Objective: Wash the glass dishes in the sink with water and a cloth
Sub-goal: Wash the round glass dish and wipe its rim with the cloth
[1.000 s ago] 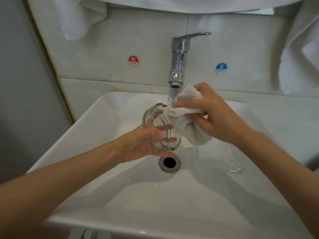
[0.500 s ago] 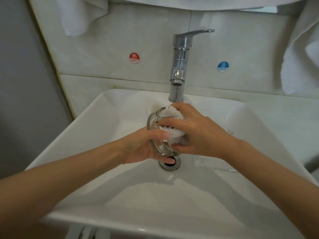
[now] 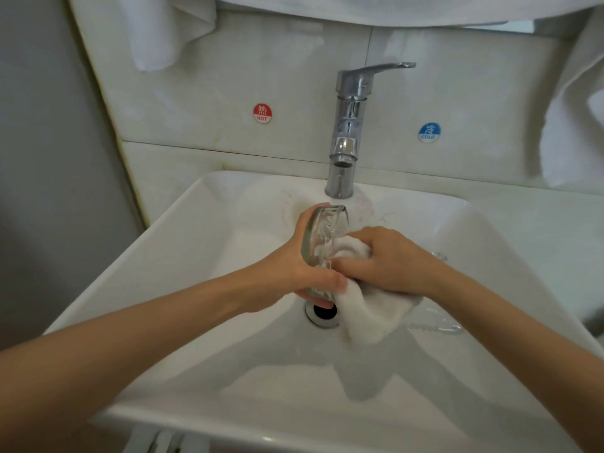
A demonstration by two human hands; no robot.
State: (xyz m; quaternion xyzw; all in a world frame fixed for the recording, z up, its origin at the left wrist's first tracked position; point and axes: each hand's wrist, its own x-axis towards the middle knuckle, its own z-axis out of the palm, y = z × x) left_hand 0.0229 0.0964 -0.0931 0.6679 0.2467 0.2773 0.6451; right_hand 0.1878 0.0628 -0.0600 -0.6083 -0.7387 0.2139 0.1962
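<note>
The left hand holds a glass dish on edge above the drain, in the middle of the sink and just in front of the tap at its back edge. Its grip is clamped on the dish, with the thumb across the lower rim and the fingers behind. The right hand has its grip closed on a white cloth, pressing a wad of it into the hollow of the dish while the loose end hangs toward the drain. The main risk is a slip. The glass is probably wet and is held only by its rim, so a hard push from the cloth could twist it out of the left hand's grip and drop it onto the hard basin. A second dish lies in the sink near its right edge, under the right forearm, and a falling dish or a careless elbow could knock and chip it. The hanging cloth could also drag over the drain. Whether water is running cannot be told.
</note>
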